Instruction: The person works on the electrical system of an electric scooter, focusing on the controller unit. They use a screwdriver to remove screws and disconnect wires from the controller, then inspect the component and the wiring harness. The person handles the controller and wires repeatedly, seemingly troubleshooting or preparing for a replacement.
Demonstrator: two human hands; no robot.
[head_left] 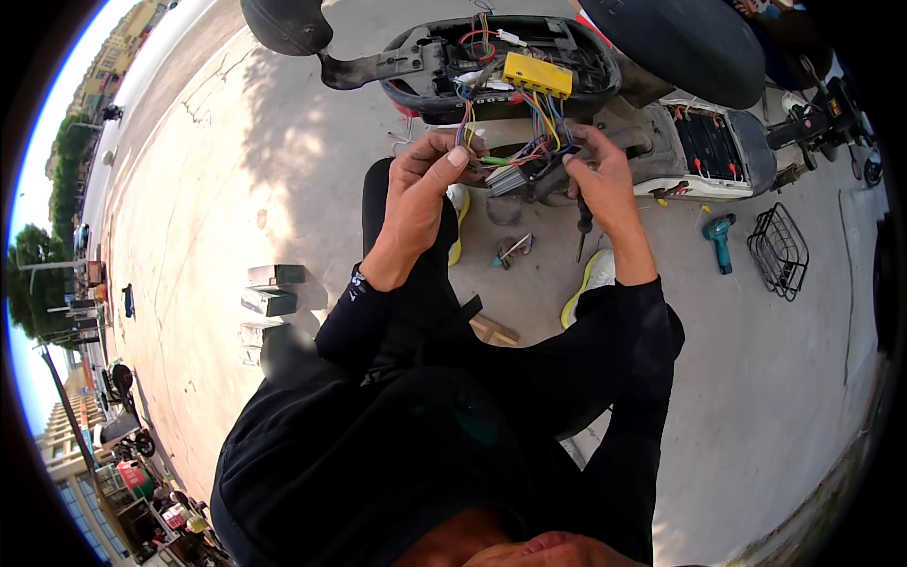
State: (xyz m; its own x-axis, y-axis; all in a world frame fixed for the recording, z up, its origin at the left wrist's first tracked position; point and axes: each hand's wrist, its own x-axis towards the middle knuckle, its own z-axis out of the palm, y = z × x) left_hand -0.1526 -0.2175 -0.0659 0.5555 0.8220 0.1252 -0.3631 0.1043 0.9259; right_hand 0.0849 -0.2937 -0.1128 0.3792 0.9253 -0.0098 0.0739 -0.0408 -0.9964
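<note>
Coloured wires (539, 135) run from a yellow box (538, 76) on the opened scooter body down to a grey finned metal box (515, 180). My left hand (420, 194) is closed, thumb and fingers pinching the wires at the left of the bundle. At its right side, my right hand (607, 184) is closed with thumb and forefinger on the wires, beside the finned box's dark end. A dark-handled screwdriver (584, 227) shows just below my right fingers; whether they touch it I cannot tell.
The electric scooter lies across the far side, its battery bay (709, 142) uncovered. To the right on the concrete are a teal power drill (720, 243) and a black wire basket (779, 250). Several box-shaped batteries (269, 300) stand at left. A small tool (513, 250) lies between my shoes.
</note>
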